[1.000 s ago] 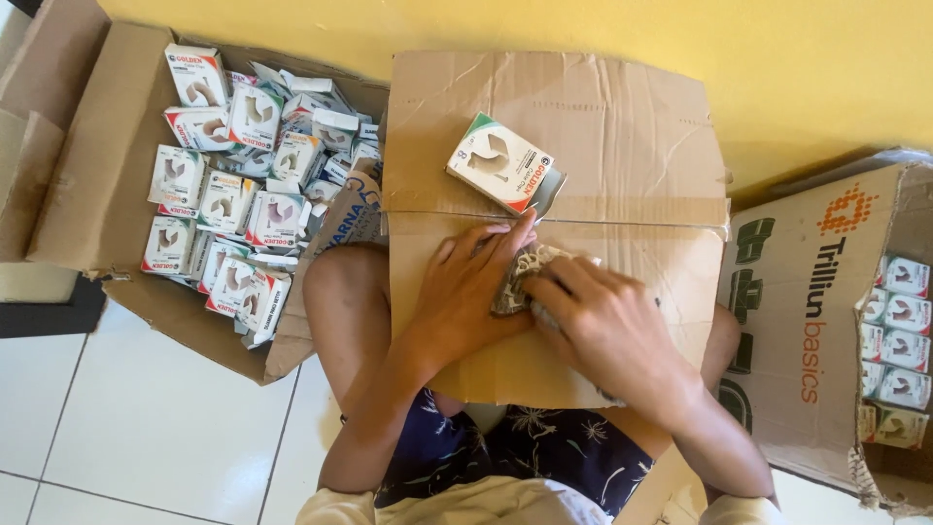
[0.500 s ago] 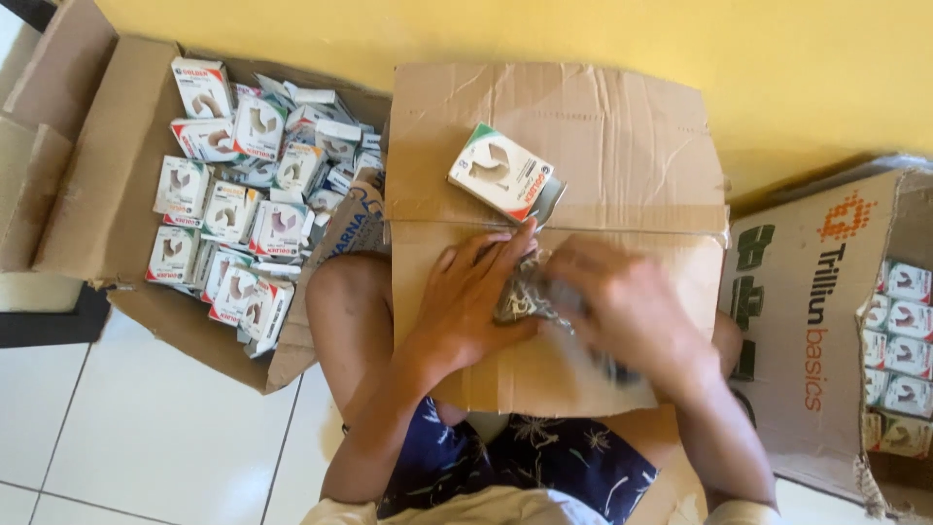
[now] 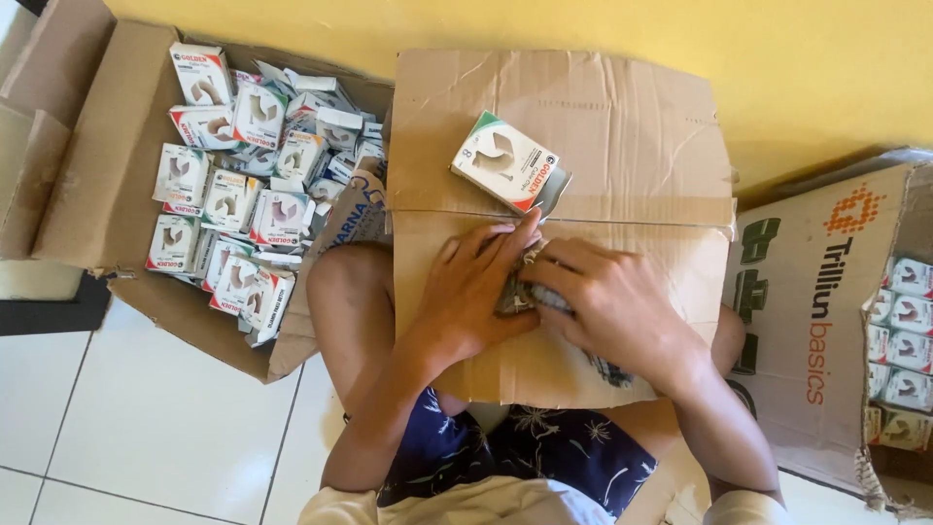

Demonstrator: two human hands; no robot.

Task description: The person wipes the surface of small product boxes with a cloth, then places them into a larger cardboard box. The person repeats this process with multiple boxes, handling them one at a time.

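A flat brown cardboard sheet (image 3: 603, 126) rests across my lap. On it lies a small white carton (image 3: 503, 161) with red and green edges, one end flap open. Just below that carton my left hand (image 3: 471, 292) and my right hand (image 3: 607, 297) are pressed together on a small dark grey object (image 3: 518, 292). The fingers hide most of this object, so its shape cannot be made out. Both hands touch it, with the left fingertips reaching toward the carton's lower edge.
A large open cardboard box (image 3: 87, 165) at the left holds several loose small white cartons (image 3: 243, 185). Another cardboard box (image 3: 826, 301) at the right has the same cartons stacked in rows (image 3: 904, 340). A yellow wall runs behind; white floor tiles (image 3: 146, 428) lie lower left.
Both hands stay on the dark object, their fingers shifting over it. The view has drifted slightly; the small carton keeps its place on the cardboard sheet.
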